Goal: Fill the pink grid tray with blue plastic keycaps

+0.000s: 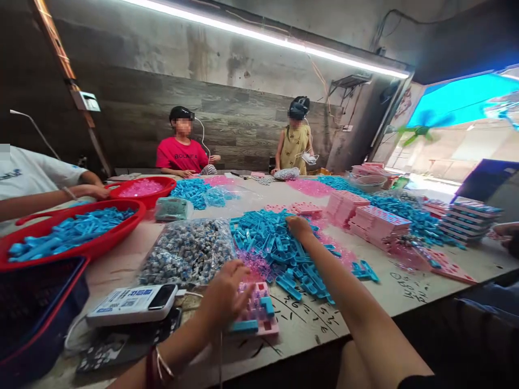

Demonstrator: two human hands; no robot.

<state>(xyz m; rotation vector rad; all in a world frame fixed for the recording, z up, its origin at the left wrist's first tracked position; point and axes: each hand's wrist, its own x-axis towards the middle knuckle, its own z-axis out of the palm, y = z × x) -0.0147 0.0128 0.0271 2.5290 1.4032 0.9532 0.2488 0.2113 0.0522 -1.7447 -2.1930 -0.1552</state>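
At the near edge of the scribbled wooden table [405, 294], the left hand [225, 294] rests with fingers spread loosely on a pink plastic tray [259, 319] partly filled with blue pieces. Just left lies a white power bank [132, 303]. Farther in, the right hand [299, 227] reaches into a heap of blue plastic clips [271, 243], fingers curled down among them; whether it grips any cannot be told. A clear bag of small grey parts [188, 251] sits left of the heap. Stacked pink trays [377, 221] stand far right, red basins [101, 246] far left.

Bare forearms — left wrist [160, 367] wears thin bracelets.
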